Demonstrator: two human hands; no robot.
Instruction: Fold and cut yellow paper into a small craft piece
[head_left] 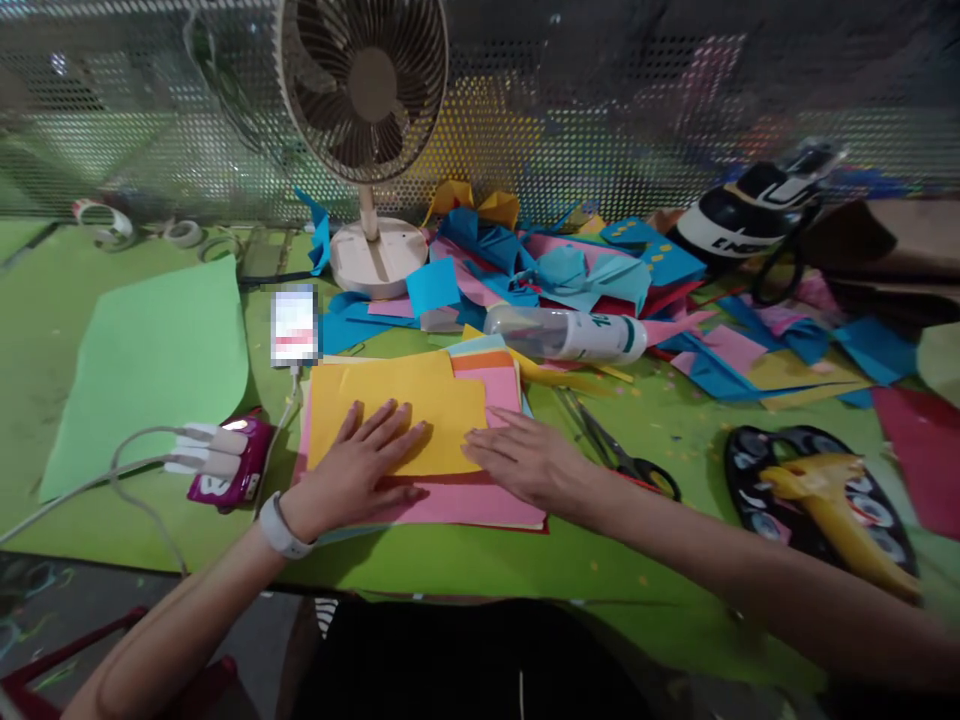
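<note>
A yellow sheet of paper (pixel 427 400), which looks folded, lies on a stack of coloured paper (pixel 465 500) with pink on top. My left hand (pixel 360 460) rests on the left part of the yellow paper, its fingers spread. At the paper's right edge lies my right hand (pixel 525 455), flat, fingers stretched out and fingertips touching the edge. Neither hand grips anything. Scissors (pixel 619 450) with black handles lie just beyond my right forearm, partly covered by it.
A fan (pixel 367 90) stands at the back, beside heaped paper scraps (pixel 525 250) and a clear bottle (pixel 562 333). Leftward are a green sheet (pixel 165 370), a phone (pixel 294 325) on a cable and a purple power bank (pixel 240 465). A yellow tool (pixel 840 510) lies at right.
</note>
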